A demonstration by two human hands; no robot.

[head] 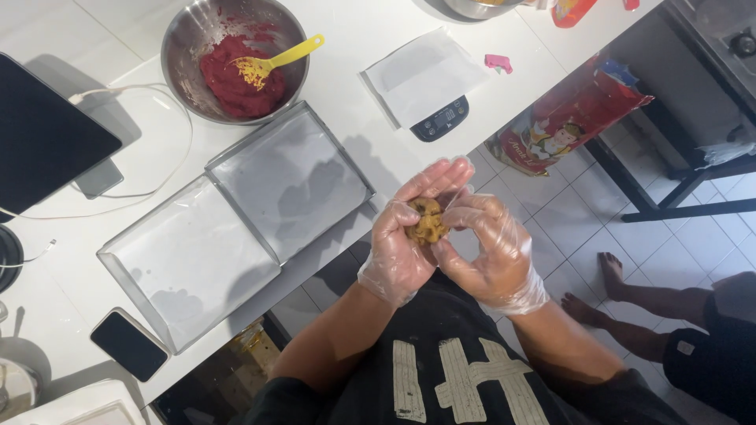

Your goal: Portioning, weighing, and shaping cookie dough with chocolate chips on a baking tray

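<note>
- Head view, the hands: the left hand (pixel 403 236), in a clear plastic glove, lies palm up with its fingers stretched toward the counter, and cradles a lump of tan dough (pixel 428 221) with dark bits in it.
- The right hand (pixel 490 250), gloved the same way, curls in from the other side; its fingertips (pixel 447 211) press on the dough, so both hands close around the lump together.
- The dough sits in the left palm, held in the air just off the edge of the white counter (pixel 346 71), above the tiled floor (pixel 567 236).
- On the counter near the hands lie two shallow metal trays (pixel 236 228) lined with paper, set corner to corner.
- Behind the trays stands a metal bowl (pixel 189 39) with dark red dough (pixel 228 83) and a yellow spatula (pixel 272 64) resting in it.
- To the right of the bowl is a kitchen scale (pixel 439 118) with a sheet of paper over its plate, and a small pink clip (pixel 498 63) just beyond it.
- At the left edge lie a dark tablet (pixel 43 134) with a white cable (pixel 142 142), and a black phone (pixel 128 344) near the front tray.
- A red flour bag (pixel 563 118) leans against the counter on the floor side.
- Another person's bare feet (pixel 610 275) show on the tiles at the right.
</note>
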